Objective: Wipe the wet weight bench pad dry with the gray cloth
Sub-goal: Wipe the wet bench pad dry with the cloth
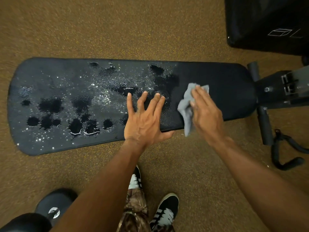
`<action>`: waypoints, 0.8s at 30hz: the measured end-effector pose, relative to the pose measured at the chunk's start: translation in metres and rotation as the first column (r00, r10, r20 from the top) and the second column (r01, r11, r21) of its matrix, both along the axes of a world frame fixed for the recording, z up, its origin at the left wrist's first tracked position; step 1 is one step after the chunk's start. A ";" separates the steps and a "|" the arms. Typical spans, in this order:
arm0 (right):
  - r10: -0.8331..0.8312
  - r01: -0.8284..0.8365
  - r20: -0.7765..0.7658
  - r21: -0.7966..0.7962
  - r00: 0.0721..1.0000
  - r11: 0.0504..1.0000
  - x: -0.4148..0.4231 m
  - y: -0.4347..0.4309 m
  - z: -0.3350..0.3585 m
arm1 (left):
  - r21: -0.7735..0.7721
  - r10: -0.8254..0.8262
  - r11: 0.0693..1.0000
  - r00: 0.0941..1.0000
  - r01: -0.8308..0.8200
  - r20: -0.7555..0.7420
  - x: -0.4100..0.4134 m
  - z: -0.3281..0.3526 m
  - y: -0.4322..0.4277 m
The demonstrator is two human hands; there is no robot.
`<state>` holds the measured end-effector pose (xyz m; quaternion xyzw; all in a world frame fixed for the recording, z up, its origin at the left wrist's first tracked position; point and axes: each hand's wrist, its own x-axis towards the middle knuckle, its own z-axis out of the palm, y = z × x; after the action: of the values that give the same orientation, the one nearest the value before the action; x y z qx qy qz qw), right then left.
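Observation:
The black weight bench pad (230, 91) lies across the view on a brown floor. Water drops and dark puddles cover its left and middle parts; the right end looks matte and dry. My left hand (147, 118) rests flat on the pad near its front edge, fingers spread and straight, thumb hooked over the edge. My right hand (205, 113) presses the crumpled gray cloth (186, 111) onto the pad just right of the wet area. Part of the cloth hangs over the front edge.
The bench's metal frame and foam rollers (265, 124) stick out at the right. A large black padded block (267, 22) stands at the top right. A dumbbell (53, 210) lies at the bottom left. My shoes (165, 213) stand on the speckled carpet below the pad.

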<state>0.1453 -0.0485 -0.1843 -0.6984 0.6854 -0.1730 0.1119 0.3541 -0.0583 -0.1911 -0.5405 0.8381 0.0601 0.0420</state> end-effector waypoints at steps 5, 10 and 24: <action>0.081 -0.081 0.008 -0.040 0.997 0.996 0.041 -0.034 -0.009 | -0.002 0.008 1.000 1.000 -0.008 -0.017 0.000 0.000 0.001; 0.306 -0.308 -0.078 -0.015 0.949 0.951 0.021 0.016 -0.012 | 0.018 0.010 1.000 1.000 -0.010 -0.024 0.000 0.001 0.000; 0.137 -0.137 0.008 -0.038 0.991 0.990 0.044 -0.052 -0.008 | 0.025 -0.001 1.000 0.998 0.003 -0.055 0.001 -0.003 -0.001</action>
<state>0.1888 -0.1008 -0.1921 -0.7448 0.6320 -0.1813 0.1142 0.3547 -0.0591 -0.1940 -0.5373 0.8387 0.0856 0.0259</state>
